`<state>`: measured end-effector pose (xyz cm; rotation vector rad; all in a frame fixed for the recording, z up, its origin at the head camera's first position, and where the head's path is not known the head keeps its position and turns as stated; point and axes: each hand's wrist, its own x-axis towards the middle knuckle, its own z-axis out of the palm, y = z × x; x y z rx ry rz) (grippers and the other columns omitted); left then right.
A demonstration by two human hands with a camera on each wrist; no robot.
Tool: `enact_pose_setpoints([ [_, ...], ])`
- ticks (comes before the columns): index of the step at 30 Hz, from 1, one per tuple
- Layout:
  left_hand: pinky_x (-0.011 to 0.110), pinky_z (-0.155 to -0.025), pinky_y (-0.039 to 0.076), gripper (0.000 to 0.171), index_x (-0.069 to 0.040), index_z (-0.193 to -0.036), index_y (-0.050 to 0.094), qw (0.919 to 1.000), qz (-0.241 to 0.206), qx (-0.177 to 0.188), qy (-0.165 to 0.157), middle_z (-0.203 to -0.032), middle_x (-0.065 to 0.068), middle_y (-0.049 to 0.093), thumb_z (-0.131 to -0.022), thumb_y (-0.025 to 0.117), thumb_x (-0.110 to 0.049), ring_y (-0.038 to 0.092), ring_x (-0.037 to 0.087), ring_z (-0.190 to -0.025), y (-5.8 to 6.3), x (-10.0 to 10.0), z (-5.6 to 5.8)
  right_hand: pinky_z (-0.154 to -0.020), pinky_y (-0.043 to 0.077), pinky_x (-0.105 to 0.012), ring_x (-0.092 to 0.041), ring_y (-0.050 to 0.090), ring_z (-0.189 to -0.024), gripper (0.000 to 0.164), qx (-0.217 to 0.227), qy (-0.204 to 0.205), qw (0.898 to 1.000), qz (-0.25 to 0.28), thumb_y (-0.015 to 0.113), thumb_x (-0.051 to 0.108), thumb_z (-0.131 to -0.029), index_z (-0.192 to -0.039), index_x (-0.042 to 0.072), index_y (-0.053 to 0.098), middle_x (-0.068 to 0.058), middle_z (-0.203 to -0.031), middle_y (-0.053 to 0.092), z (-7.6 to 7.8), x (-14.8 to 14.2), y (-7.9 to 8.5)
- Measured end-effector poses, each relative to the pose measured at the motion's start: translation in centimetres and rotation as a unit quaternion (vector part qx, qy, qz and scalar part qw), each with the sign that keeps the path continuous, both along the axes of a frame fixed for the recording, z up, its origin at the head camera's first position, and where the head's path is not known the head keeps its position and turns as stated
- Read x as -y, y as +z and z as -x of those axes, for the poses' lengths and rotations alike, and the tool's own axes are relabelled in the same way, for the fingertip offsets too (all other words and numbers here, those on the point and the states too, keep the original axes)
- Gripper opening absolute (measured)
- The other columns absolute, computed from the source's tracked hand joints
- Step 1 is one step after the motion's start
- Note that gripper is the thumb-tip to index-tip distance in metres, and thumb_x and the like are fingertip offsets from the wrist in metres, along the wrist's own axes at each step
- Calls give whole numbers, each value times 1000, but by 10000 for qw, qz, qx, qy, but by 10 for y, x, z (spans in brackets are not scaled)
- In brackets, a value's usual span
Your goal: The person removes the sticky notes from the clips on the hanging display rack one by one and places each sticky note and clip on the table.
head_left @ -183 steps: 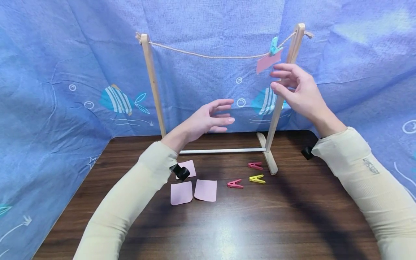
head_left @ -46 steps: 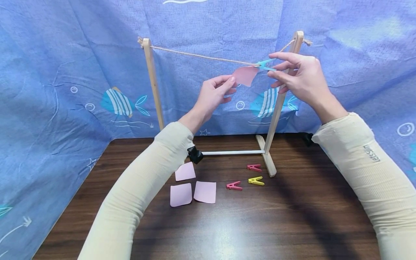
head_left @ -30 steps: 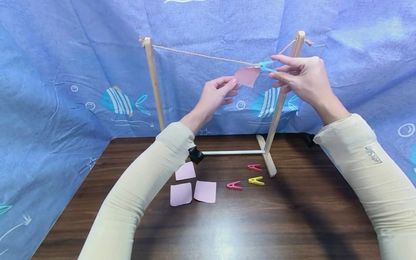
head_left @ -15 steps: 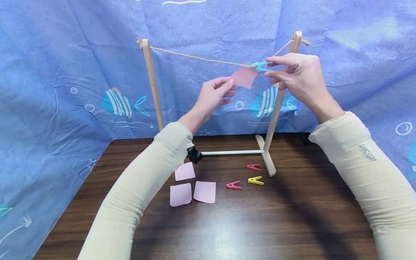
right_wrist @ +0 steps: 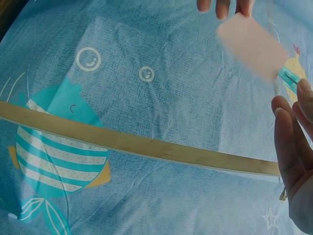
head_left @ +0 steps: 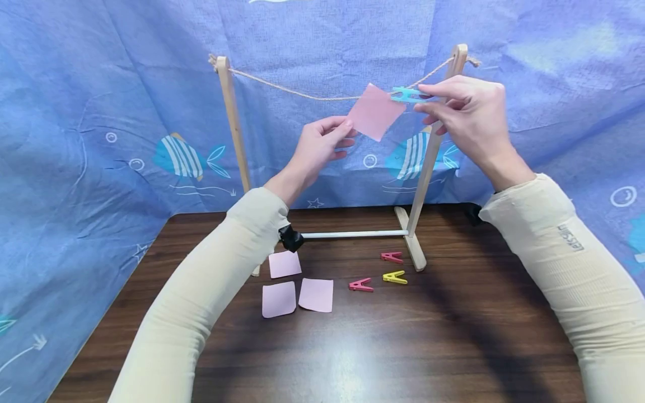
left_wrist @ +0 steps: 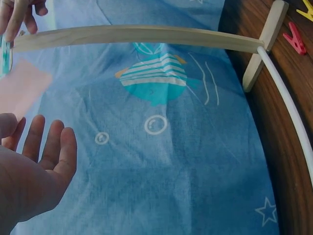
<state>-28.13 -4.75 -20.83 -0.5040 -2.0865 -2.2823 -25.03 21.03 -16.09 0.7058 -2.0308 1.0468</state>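
Note:
In the head view my left hand pinches the left corner of a square pink sticky note between thumb and forefinger. My right hand holds the handles of a light-blue clothespin between thumb and fingers. The clothespin's tips meet the note's right edge or lie just in front of it; whether they grip the paper or the rope I cannot tell. The note stands in front of the rope and hides part of it. In the right wrist view the note reaches the clothespin.
A wooden stand carries the rope between its left post and right post; a white bar joins them low down. On the brown table lie pink notes, red clothespins and a yellow clothespin.
Earlier the note hung from the clothespin on the rope with both hands apart; then the hands took hold. Just now the note moved slightly left, showing its full face, and the rope rose, less pulled down.

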Motion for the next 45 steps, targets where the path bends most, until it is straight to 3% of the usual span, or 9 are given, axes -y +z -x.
enact_pose_setpoints([
  [7,43,-95,56,30,-2,-125,69,9999,-68,117,50,-119,21,69,-102,65,-21,65,36,-115,-5,12,0,-53,55,-18,-5,70,-63,23,-108,83,9989,456,81,4,-85,-107,7,79,-10,-95,76,-3,1,-1],
  [11,47,-98,54,29,-3,-123,69,9999,-51,115,78,-118,21,69,-102,65,-21,65,35,-114,-7,20,-2,-52,55,-20,-6,70,-62,24,-29,162,9984,538,81,3,-85,-109,6,78,-9,-95,77,-6,2,-2],
  [18,41,-92,58,26,-3,-117,72,9998,90,15,159,-106,10,72,-101,67,-22,70,26,-100,-11,35,-8,-53,56,-21,-8,71,-63,34,460,198,9974,509,79,9,-89,-122,12,75,-3,-104,76,-14,2,-7],
  [24,33,-71,61,21,0,-111,72,9988,376,-303,82,-91,8,69,-100,67,-18,68,19,-79,-17,51,-16,-52,57,-24,-11,71,-63,40,709,500,9953,425,74,6,-93,-132,12,67,-5,-102,70,-19,1,-17],
  [28,28,-63,59,21,-2,-109,72,9973,631,-370,115,-86,7,68,-100,68,-20,65,18,-74,-23,62,-19,-51,57,-24,-12,71,-62,42,891,662,9931,369,74,4,-92,-133,12,67,-5,-103,70,-20,1,-25],
  [39,26,-61,55,23,-3,-110,72,9946,948,-395,160,-81,4,64,-101,67,-23,61,15,-69,-37,91,-25,-49,57,-27,-14,71,-61,42,1067,889,9903,-49,75,6,-92,-133,12,66,-7,-105,73,-25,7,-49],
  [45,26,-63,55,24,-4,-111,71,9942,1039,-226,190,-82,4,64,-100,67,-25,61,15,-70,-48,109,-31,-52,59,-32,-18,72,-63,41,1426,918,9851,-280,74,12,-95,-135,15,65,-7,-105,72,-26,11,-66],
])
